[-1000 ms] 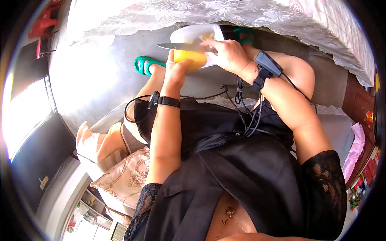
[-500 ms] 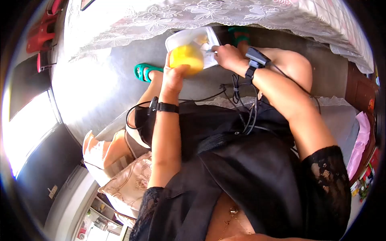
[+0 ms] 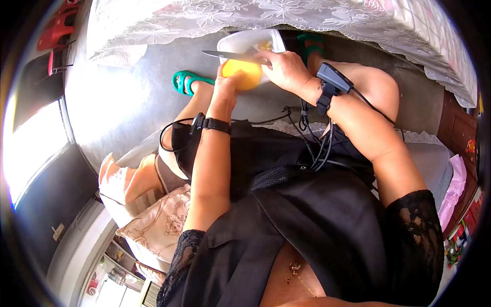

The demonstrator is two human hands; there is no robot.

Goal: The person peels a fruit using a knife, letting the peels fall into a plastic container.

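Beyond the hands a white lace tablecloth hangs over a grey concrete floor washed by strong sunlight, while embroidered cushions lie below and what may be red chairs stand far left.

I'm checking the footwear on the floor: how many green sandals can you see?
2. One green sandal is on the grey floor, left of the yellow fruit. The other green sandal is right of the white container, partly hidden behind the right hand.
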